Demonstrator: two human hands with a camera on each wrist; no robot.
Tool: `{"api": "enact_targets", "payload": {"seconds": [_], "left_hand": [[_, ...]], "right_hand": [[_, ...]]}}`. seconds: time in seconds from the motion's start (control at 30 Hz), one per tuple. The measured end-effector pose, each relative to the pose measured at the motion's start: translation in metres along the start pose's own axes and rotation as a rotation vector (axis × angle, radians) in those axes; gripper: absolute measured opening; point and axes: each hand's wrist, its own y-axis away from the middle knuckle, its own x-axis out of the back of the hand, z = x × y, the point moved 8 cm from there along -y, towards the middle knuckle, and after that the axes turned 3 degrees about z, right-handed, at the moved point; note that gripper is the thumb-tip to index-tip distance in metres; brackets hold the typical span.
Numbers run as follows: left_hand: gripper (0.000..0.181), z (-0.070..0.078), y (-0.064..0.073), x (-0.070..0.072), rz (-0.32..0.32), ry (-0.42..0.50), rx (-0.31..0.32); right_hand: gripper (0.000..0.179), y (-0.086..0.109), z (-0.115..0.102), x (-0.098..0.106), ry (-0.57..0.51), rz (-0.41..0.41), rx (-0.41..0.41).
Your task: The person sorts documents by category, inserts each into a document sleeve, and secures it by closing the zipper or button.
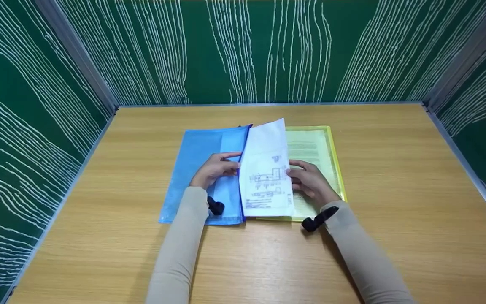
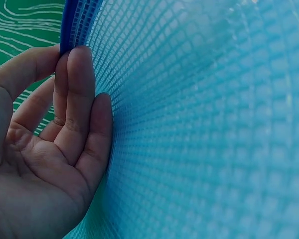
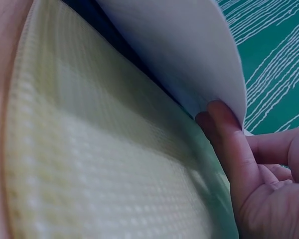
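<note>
A blue mesh zip pouch (image 1: pixel 201 169) lies at the left, its dark blue zip edge (image 2: pixel 72 25) raised. My left hand (image 1: pixel 216 169) pinches that edge between thumb and fingers. Out of the pouch's right side reaches a white paper sheet (image 1: pixel 266 169) printed with a line drawing; its left margin is hidden at the pouch's opening. With thumb and fingers my right hand (image 1: pixel 310 179) pinches the sheet's right edge. Beneath the sheet and that hand, a yellow mesh pouch (image 3: pixel 104 149) holds a printed page, partly covered.
Both pouches lie on a wooden table (image 1: pixel 99 253). Green panels (image 1: pixel 260 50) with wavy white lines stand at the back and both sides, joined by grey metal posts (image 1: pixel 78 50). A black wrist camera (image 1: pixel 319 218) sits at each sleeve cuff.
</note>
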Motion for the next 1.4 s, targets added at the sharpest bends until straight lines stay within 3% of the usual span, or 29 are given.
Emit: {"api": "enact_targets", "payload": {"seconds": [0.8,1.23,1.4], "left_hand": [[0.042,0.003,-0.001,-0.011,-0.055,0.062,-0.009],[0.044,0.002,0.0,-0.01,-0.057,0.096,-0.016],[0.045,0.004,0.001,-0.011,-0.074,0.118,-0.043]], "right_hand": [[0.046,-0.005,0.004,-0.025,-0.012,-0.025,-0.028],[0.051,-0.005,0.004,-0.028,-0.043,-0.025,-0.021],[0.049,-0.006,0.004,-0.032,-0.055,-0.032,-0.017]]}}
